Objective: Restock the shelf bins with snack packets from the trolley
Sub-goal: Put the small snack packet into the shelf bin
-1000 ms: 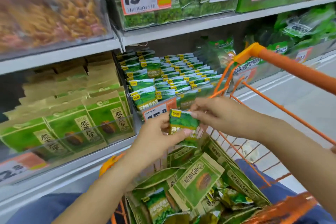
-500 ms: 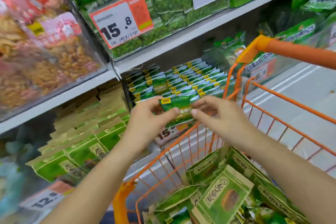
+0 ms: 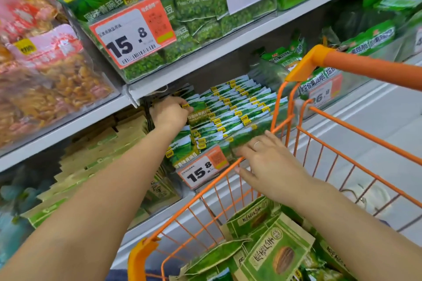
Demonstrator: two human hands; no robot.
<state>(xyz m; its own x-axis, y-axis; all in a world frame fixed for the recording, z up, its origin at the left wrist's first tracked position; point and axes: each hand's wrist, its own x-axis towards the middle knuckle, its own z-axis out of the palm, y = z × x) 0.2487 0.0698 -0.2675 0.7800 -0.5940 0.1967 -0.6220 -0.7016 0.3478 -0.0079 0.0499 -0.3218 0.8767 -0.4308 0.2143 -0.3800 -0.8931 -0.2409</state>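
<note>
A: A supermarket aisle is shown, with grey shelves (image 3: 205,52) stacked with green snack packs and an orange wire trolley (image 3: 296,134) parked near the right.

B: Where is the packet being placed?

A: A green pea packet (image 3: 198,112) is pinched by the left hand (image 3: 170,113), fingers curled round its top edge, at the far left of the middle shelf bin (image 3: 228,107), among rows of like packets. The right hand (image 3: 271,164) is held over the trolley rim with fingers loosely spread; nothing is gripped.

B: What might go wrong?

A: The tidy rows could be knocked askew if the packet is forced in, or it could be dropped behind the divider.

B: Any writing?

A: "15.8" is read on two orange price tags (image 3: 132,34); "Peas Original Taste" is printed on the upper packs (image 3: 194,2). More green and brown packs (image 3: 271,255) are left in the trolley.
</note>
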